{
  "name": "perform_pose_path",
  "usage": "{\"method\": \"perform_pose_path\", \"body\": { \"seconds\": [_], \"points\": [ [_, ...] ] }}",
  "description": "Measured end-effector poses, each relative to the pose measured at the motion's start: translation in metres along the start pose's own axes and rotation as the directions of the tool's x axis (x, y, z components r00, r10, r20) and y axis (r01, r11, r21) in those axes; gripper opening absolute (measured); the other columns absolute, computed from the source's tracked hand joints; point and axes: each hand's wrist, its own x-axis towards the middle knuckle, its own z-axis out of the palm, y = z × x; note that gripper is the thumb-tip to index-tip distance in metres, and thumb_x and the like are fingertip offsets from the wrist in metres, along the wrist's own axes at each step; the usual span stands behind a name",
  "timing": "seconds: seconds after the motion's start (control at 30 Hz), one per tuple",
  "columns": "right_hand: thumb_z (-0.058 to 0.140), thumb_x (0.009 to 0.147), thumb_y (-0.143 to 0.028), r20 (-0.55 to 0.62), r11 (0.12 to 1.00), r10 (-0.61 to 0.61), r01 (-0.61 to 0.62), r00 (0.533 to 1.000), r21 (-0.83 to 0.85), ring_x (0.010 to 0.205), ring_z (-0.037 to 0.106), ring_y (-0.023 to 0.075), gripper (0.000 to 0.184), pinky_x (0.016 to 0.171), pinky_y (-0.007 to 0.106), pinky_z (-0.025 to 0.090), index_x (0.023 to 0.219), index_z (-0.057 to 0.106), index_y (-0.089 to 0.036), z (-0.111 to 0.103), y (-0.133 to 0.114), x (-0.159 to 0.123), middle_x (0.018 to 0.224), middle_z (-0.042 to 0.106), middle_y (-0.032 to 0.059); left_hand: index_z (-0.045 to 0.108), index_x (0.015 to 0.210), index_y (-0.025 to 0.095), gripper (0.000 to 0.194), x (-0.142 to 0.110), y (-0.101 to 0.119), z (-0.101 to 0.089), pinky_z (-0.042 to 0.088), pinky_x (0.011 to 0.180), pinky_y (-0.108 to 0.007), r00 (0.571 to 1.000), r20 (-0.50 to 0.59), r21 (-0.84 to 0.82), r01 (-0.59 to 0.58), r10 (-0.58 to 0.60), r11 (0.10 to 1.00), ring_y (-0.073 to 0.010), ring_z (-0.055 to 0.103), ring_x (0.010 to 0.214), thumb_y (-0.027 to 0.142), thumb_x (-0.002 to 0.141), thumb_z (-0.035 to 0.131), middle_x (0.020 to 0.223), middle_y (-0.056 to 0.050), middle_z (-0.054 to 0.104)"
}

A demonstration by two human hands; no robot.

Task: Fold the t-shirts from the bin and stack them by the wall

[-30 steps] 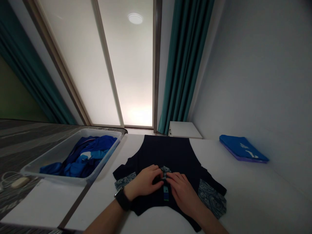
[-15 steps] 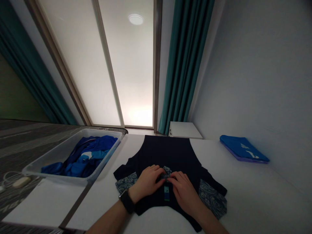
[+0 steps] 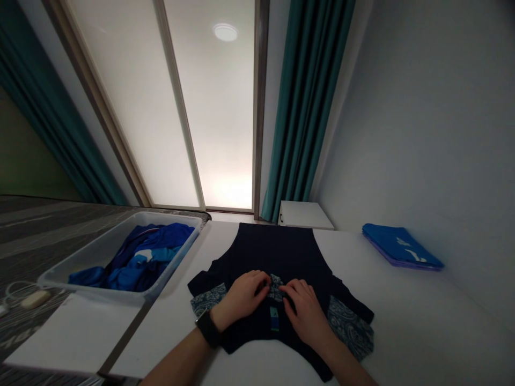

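A dark navy top (image 3: pixel 277 246) lies spread out on the white table (image 3: pixel 169 321). Blue-grey paisley cloth shows at its left side and at its right side (image 3: pixel 350 324). A small bunched paisley piece (image 3: pixel 276 288) sits at the middle of the top, between my hands. My left hand (image 3: pixel 244 295), with a dark watch on its wrist, is closed with fingertips at the left edge of this piece. My right hand (image 3: pixel 303 308) is closed too, pinching its right edge. Just below is a small blue-green label (image 3: pixel 274 318).
At the left stands a clear plastic bin (image 3: pixel 92 298) with crumpled blue clothes (image 3: pixel 148 262) in it. A folded blue stack (image 3: pixel 402 247) lies at the right by the wall. Behind the table is a white cabinet (image 3: pixel 306 214).
My hands have moved slightly apart, and more of the bunched paisley piece shows between them. The top has stayed in place.
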Motion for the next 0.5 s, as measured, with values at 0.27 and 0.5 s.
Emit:
{"method": "perform_pose_path", "body": {
  "seconds": [0.27,0.5],
  "points": [
    [0.047,0.091,-0.011,0.029,0.997,-0.049,0.047,0.998,0.056,0.096,0.056,0.0221,0.026,0.084,0.039,0.044,0.106,0.064,-0.023,-0.021,-0.018,0.007,0.100,0.062,0.0060,0.063,0.100,0.021,0.018,-0.034,-0.018,-0.058,0.046,0.077,-0.034,0.979,-0.188,-0.006,0.082,-0.082,0.997,-0.0199,0.060,0.082,0.027,0.092,0.048,0.087,-0.003,0.064],
    [0.050,0.089,-0.009,0.112,0.968,-0.232,0.218,0.966,0.121,0.095,0.056,0.0208,0.026,0.087,0.037,0.042,0.105,0.065,-0.023,-0.009,-0.058,0.033,0.097,0.063,0.0042,0.063,0.110,0.020,0.026,-0.084,-0.082,-0.074,0.048,0.089,-0.040,0.933,-0.306,0.108,0.232,-0.190,0.967,-0.0250,0.060,0.098,0.024,0.091,0.046,0.103,-0.009,0.062]
  ]
}}
